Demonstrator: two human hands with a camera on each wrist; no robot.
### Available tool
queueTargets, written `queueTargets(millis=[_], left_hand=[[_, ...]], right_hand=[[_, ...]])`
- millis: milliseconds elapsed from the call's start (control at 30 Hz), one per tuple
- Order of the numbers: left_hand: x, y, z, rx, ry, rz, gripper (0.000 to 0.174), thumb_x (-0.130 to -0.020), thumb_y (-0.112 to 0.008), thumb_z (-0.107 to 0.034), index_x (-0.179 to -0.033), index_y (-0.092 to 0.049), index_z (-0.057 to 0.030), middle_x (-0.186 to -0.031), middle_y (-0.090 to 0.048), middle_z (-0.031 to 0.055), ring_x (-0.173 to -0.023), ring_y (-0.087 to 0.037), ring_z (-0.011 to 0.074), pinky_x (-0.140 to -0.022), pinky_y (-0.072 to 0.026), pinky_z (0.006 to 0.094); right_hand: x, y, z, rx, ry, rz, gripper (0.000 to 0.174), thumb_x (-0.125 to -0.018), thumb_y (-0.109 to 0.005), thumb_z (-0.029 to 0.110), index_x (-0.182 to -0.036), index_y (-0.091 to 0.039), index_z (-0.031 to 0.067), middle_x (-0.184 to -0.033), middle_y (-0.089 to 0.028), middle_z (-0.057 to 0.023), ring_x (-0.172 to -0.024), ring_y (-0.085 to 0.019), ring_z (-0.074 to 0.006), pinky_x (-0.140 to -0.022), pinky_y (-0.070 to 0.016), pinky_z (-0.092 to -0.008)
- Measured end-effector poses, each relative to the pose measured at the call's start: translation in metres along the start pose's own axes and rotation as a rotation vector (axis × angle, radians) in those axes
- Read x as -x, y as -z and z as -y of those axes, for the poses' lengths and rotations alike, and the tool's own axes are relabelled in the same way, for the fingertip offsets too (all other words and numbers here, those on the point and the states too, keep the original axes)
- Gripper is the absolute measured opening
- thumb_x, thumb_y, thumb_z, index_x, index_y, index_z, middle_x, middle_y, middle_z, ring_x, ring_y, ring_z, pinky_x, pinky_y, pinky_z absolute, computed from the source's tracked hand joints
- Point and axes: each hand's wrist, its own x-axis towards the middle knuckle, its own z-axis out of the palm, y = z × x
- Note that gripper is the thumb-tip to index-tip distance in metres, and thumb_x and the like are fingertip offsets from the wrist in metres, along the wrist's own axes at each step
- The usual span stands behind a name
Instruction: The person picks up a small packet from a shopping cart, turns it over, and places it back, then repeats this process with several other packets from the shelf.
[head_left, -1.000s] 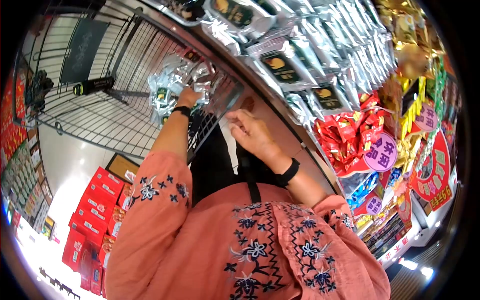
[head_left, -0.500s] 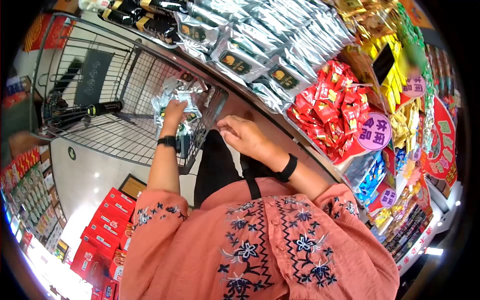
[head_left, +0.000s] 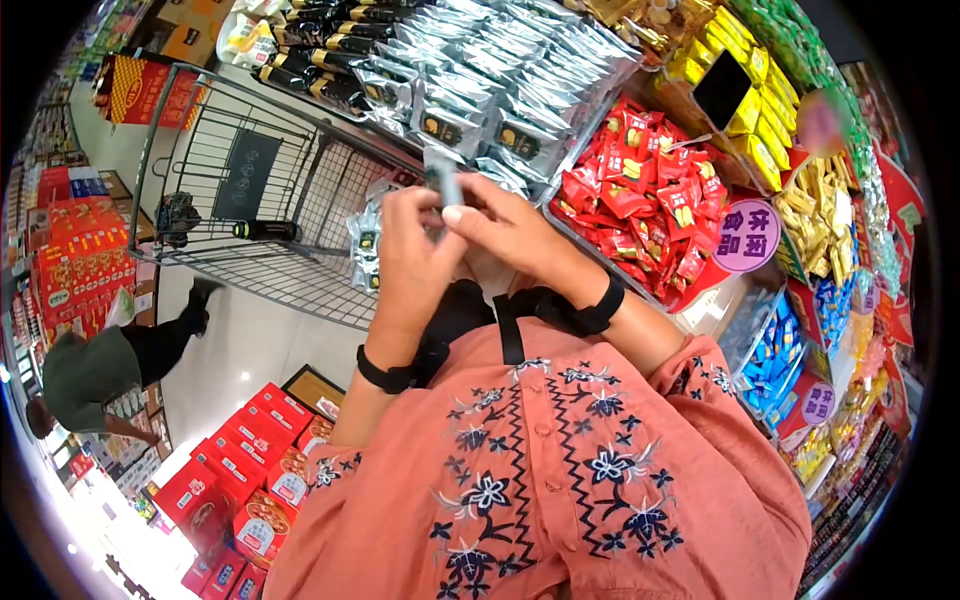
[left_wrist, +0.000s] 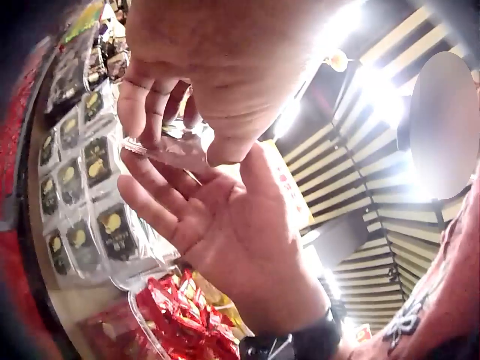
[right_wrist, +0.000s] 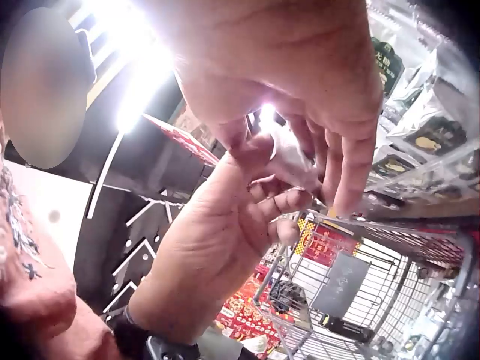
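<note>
In front of my chest, in the head view, both hands meet around a small silver foil snack packet (head_left: 438,178). My left hand (head_left: 410,262) pinches it from the left side, and my right hand (head_left: 512,228) holds its right side with the thumb laid against it. The left wrist view shows the foil packet (left_wrist: 180,154) between the fingers of the two hands; in the right wrist view the packet (right_wrist: 294,161) is partly covered by fingers. More silver packets (head_left: 366,245) lie in the near end of the wire shopping cart (head_left: 270,285), just beyond my left hand.
A display of silver packets (head_left: 505,95) stands ahead, beside red packets (head_left: 650,195), yellow packs (head_left: 765,145) and blue packets (head_left: 775,350). A dark bottle (head_left: 265,230) lies in the cart. Red boxes (head_left: 235,450) are stacked at lower left; another person (head_left: 100,370) is behind the cart.
My left hand has come up out of the cart with a silver packet and met my right hand in front of me. The view has turned, and another person has appeared at the left.
</note>
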Motion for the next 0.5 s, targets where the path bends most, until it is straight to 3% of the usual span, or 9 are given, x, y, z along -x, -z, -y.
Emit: queueTargets(millis=[33, 67, 133, 167, 200, 267, 367, 467, 500], left_hand=[[0.002, -0.009, -0.003, 0.07, 0.016, 0.025, 0.039, -0.086, -0.076, -0.01, -0.118, -0.057, -0.0003, -0.12, -0.054, 0.0161, -0.092, -0.064, 0.0253, -0.078, -0.0556, 0.0352], [0.0, -0.01, -0.01, -0.004, -0.058, 0.074, 0.038, -0.089, -0.076, -0.01, -0.121, -0.058, 0.0, -0.126, -0.052, 0.0127, -0.091, -0.062, 0.0163, -0.073, -0.0514, 0.0259], [0.001, -0.015, -0.018, 0.174, 0.038, 0.122, 0.033, -0.095, -0.071, -0.011, -0.123, -0.058, -0.0006, -0.12, -0.057, 0.0095, -0.092, -0.063, 0.0137, -0.072, -0.0516, 0.026], [0.002, -0.017, -0.009, 0.276, 0.124, 0.137, 0.029, -0.098, -0.068, -0.011, -0.123, -0.059, -0.001, -0.116, -0.06, 0.0073, -0.092, -0.064, 0.0121, -0.071, -0.0513, 0.0251], [-0.002, -0.016, -0.006, 0.378, 0.209, 0.153, 0.025, -0.101, -0.064, -0.011, -0.123, -0.059, -0.0014, -0.112, -0.063, 0.0052, -0.092, -0.064, 0.0104, -0.069, -0.0509, 0.0243], [-0.012, -0.014, -0.009, 0.467, 0.37, 0.097, 0.023, -0.104, -0.06, -0.014, -0.124, -0.06, -0.0017, -0.109, -0.066, 0.0034, -0.087, -0.062, 0.0066, -0.066, -0.0486, 0.02], [-0.029, -0.015, 0.0, 0.496, 0.382, 0.109, 0.032, -0.106, -0.06, -0.023, -0.129, -0.061, -0.0003, -0.106, -0.066, 0.0033, -0.084, -0.062, 0.0067, -0.065, -0.0483, 0.0205], [-0.04, -0.014, -0.004, 0.56, 0.457, 0.272, 0.034, -0.105, -0.062, -0.026, -0.127, -0.063, 0.0001, -0.099, -0.066, 0.0036, -0.079, -0.061, 0.0063, -0.063, -0.0469, 0.0199], [-0.041, -0.018, -0.01, 0.587, 0.448, 0.255, 0.03, -0.105, -0.064, -0.026, -0.121, -0.065, -0.001, -0.088, -0.066, 0.0023, -0.071, -0.059, 0.005, -0.059, -0.0449, 0.0189]], right_hand=[[0.0, 0.009, 0.0, 0.114, 0.009, -0.004, 0.044, -0.104, -0.064, 0.031, -0.135, -0.055, 0.001, -0.113, -0.069, -0.0078, -0.105, -0.065, -0.0129, -0.088, -0.0537, -0.0295], [0.003, 0.015, 0.003, 0.065, -0.024, -0.046, 0.04, -0.104, -0.062, 0.03, -0.132, -0.057, 0.0014, -0.11, -0.068, -0.0058, -0.099, -0.065, -0.0129, -0.084, -0.0538, -0.0291], [0.004, 0.035, 0.0, 0.211, 0.045, -0.105, 0.036, -0.104, -0.06, 0.026, -0.131, -0.058, 0.0014, -0.108, -0.068, -0.0048, -0.09, -0.065, -0.0115, -0.077, -0.055, -0.0275], [0.009, 0.042, 0.001, 0.013, -0.07, -0.089, 0.034, -0.104, -0.058, 0.022, -0.13, -0.06, 0.0007, -0.107, -0.068, -0.0045, -0.082, -0.066, -0.0099, -0.071, -0.0562, -0.026], [0.014, 0.048, 0.005, 0.041, -0.073, -0.097, 0.034, -0.105, -0.057, 0.021, -0.131, -0.06, 0.0007, -0.108, -0.069, -0.0045, -0.079, -0.065, -0.0085, -0.069, -0.0572, -0.0246], [0.021, 0.062, 0.009, 0.027, -0.118, -0.038, 0.036, -0.107, -0.055, 0.021, -0.136, -0.058, 0.0004, -0.114, -0.069, -0.0043, -0.094, -0.067, -0.011, -0.075, -0.0596, -0.0263], [0.031, 0.067, 0.021, 0.057, -0.143, -0.03, 0.036, -0.107, -0.055, 0.022, -0.136, -0.058, -0.0005, -0.109, -0.07, -0.0048, -0.088, -0.069, -0.012, -0.072, -0.0601, -0.0261], [0.036, 0.069, 0.024, 0.062, -0.14, -0.047, 0.036, -0.107, -0.055, 0.023, -0.134, -0.059, -0.0009, -0.106, -0.071, -0.0061, -0.086, -0.069, -0.0123, -0.071, -0.0602, -0.0258], [0.038, 0.07, 0.023, 0.069, -0.141, -0.048, 0.036, -0.107, -0.056, 0.023, -0.133, -0.06, -0.0008, -0.106, -0.071, -0.0061, -0.085, -0.069, -0.0119, -0.07, -0.0599, -0.0255]])
